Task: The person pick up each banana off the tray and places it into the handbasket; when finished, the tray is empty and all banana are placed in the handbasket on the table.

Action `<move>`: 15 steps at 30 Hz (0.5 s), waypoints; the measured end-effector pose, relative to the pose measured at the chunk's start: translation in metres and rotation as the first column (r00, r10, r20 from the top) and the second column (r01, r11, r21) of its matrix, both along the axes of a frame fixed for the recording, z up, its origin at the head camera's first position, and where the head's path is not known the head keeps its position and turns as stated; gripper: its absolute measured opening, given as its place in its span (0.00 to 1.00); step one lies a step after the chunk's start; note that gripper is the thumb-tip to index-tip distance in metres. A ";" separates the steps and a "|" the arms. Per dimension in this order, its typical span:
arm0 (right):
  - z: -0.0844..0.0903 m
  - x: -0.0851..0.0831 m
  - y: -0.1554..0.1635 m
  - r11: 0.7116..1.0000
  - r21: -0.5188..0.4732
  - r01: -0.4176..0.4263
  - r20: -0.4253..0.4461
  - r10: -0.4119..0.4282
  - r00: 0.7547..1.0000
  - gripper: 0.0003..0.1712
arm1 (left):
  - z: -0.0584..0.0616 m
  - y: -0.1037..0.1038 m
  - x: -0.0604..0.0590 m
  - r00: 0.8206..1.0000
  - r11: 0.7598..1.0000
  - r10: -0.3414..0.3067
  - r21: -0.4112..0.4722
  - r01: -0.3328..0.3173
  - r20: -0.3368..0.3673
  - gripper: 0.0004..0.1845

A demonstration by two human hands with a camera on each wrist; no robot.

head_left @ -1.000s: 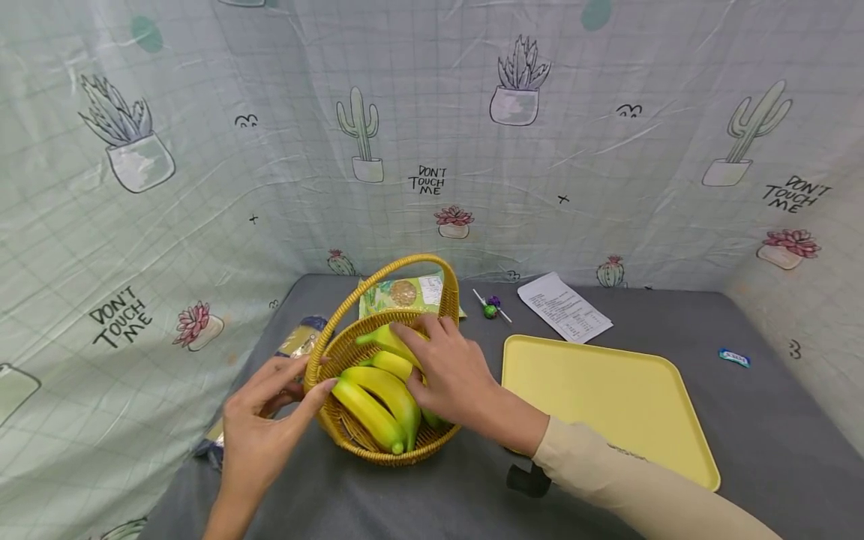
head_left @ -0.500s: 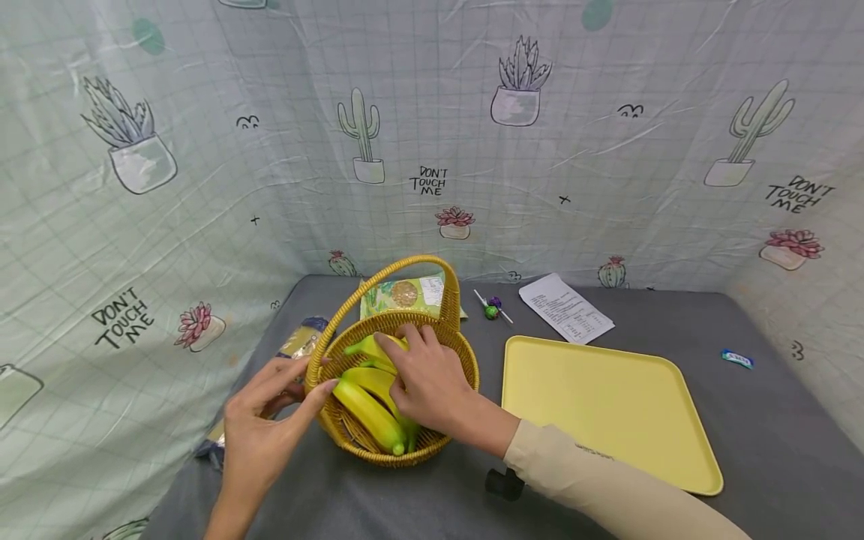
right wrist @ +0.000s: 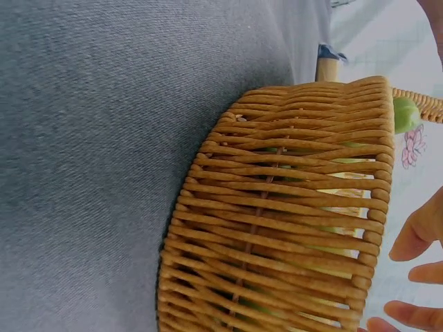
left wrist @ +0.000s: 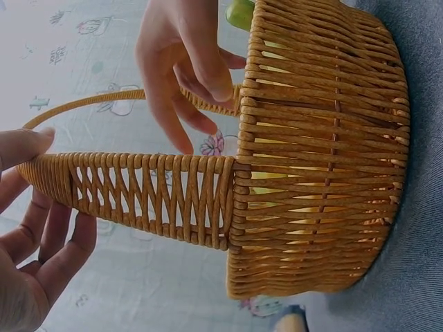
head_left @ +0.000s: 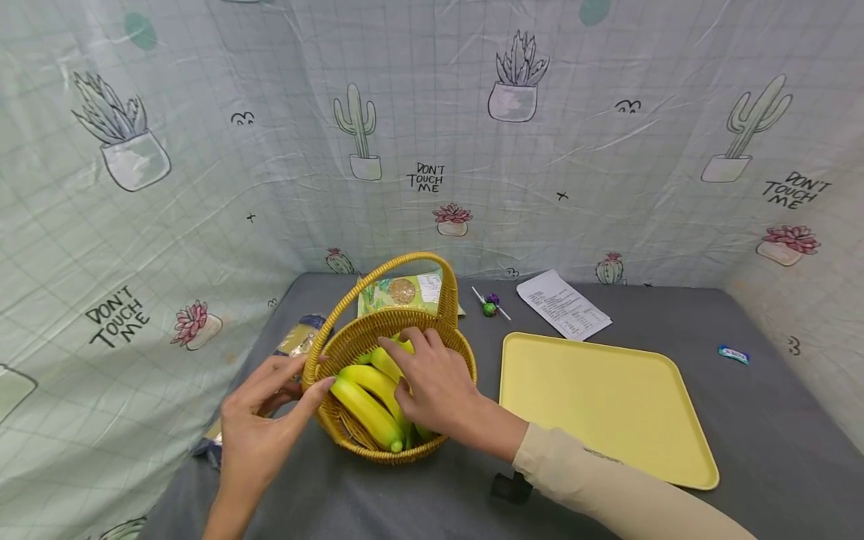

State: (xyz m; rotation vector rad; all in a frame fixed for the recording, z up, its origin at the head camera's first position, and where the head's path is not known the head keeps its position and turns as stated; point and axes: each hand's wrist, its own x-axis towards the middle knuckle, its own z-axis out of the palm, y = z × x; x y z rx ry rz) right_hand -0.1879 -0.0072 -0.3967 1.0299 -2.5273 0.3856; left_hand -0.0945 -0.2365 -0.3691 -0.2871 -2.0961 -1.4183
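Observation:
A woven yellow-brown basket [head_left: 467,360] with a tall arched handle [head_left: 378,277] stands on the grey cloth. Several yellow-green bananas [head_left: 367,412] lie inside it. My left hand [head_left: 259,427] holds the left side of the handle; in the left wrist view that hand [left wrist: 41,256] has its thumb on one side and fingers on the other. Over the bananas hovers my right hand [head_left: 435,386], its fingers loosely bent. The left wrist view shows this right hand [left wrist: 183,55] above the rim with nothing between its fingers. It covers part of the rear bananas.
To the basket's right lies a yellow tray [head_left: 601,405]. Behind are a green packet [head_left: 405,292], lollipops [head_left: 490,304] and a printed sheet [head_left: 563,304]. A gold-and-blue packet [head_left: 300,337] is at left, a small blue wrapped sweet [head_left: 733,354] far right.
My right hand first moved left over the basket, then slightly back to the right. The rear banana shifted left, then sits lower and further right. The left hand stays on the handle.

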 end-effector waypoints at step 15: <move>0.010 0.002 0.031 0.999 -0.031 -0.037 -0.023 0.036 0.999 0.32 | 0.013 0.015 0.004 0.980 0.979 0.156 -0.114 -0.170 -0.126 0.30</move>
